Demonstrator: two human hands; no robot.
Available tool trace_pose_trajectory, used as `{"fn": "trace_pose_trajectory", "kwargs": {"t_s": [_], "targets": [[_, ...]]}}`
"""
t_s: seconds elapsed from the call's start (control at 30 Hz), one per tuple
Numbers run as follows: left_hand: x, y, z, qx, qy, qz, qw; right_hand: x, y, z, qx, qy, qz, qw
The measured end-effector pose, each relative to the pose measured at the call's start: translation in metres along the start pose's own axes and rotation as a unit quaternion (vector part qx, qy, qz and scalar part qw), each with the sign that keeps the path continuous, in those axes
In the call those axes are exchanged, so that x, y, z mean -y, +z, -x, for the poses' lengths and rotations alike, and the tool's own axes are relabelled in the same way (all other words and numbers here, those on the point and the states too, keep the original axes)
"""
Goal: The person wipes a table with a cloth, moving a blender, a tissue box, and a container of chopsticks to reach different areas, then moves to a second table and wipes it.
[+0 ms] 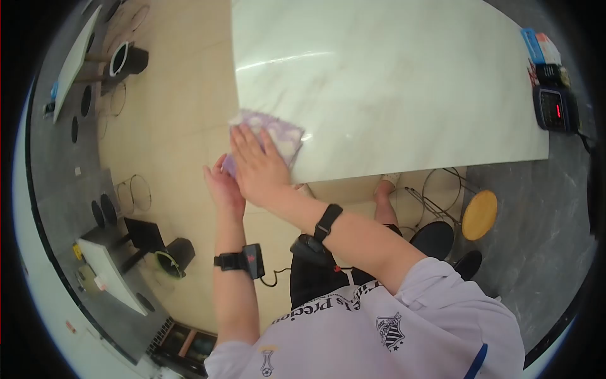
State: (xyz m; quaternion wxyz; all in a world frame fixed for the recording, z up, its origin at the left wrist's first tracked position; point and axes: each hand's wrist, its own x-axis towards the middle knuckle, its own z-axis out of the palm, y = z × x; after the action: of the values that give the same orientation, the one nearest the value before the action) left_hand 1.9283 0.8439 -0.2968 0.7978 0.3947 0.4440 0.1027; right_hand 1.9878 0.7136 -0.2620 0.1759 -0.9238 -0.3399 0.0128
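Purple-and-white cloth lies under my right hand at the near left corner of a pale, marbled tabletop. The hand rests flat, fingers extended and close together, pressing on the fabric from above rather than clenching it. My left hand is just beside and below it, off the table's edge, palm turned upward, thumb held apart and fingers bent toward a purple fold that hangs past the corner. Whether those fingers pinch the fold or only touch it, I cannot tell; their tips are partly lost against the cloth and my other hand.

My right palm covers much of the fabric, so its full outline is hidden, as is the table corner itself. Black straps, one at my right wrist and one on my left forearm, carry dark modules; a thin cable from the left one disappears behind my other arm. Lettering on my pale shirt appears upside down and is broken by creases. At the table's far right, a black device glows red, its display too small to read. The tabletop's upper edge is cut off by the frame.
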Motion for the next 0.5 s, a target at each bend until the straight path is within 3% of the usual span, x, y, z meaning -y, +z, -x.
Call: {"fn": "trace_pose_trajectory", "kwargs": {"t_s": [0.13, 0.2, 0.23, 0.27, 0.33, 0.4, 0.47, 0.5], "targets": [[0.021, -0.014, 0.015, 0.026, 0.041, -0.209, 0.977, -0.033, -0.014, 0.063, 0.000, 0.000, -0.059, 0.998], [0.026, 0.023, 0.032, -0.057, 0.030, -0.287, 0.956, -0.088, -0.039, 0.097, -0.021, 0.059, -0.057, 0.996], [0.025, 0.024, 0.030, -0.024, 0.023, -0.274, 0.961, -0.109, -0.051, 0.107, -0.037, 0.086, -0.090, 0.991], [0.022, 0.022, 0.023, 0.004, 0.018, -0.264, 0.964, -0.141, -0.063, 0.115, -0.044, 0.135, -0.101, 0.985], [0.022, -0.002, 0.005, 0.000, 0.066, -0.374, 0.925, -0.207, -0.094, 0.136, -0.076, 0.188, -0.048, 0.978], [0.021, 0.019, 0.017, -0.102, 0.050, -0.318, 0.941, -0.284, -0.123, 0.167, -0.124, 0.247, 0.021, 0.961], [0.021, -0.018, 0.002, -0.063, 0.087, -0.372, 0.922, -0.370, -0.152, 0.212, -0.156, 0.298, 0.073, 0.939], [0.020, -0.021, -0.001, -0.089, 0.105, -0.406, 0.903, -0.412, -0.167, 0.231, -0.162, 0.324, 0.097, 0.927]]}}
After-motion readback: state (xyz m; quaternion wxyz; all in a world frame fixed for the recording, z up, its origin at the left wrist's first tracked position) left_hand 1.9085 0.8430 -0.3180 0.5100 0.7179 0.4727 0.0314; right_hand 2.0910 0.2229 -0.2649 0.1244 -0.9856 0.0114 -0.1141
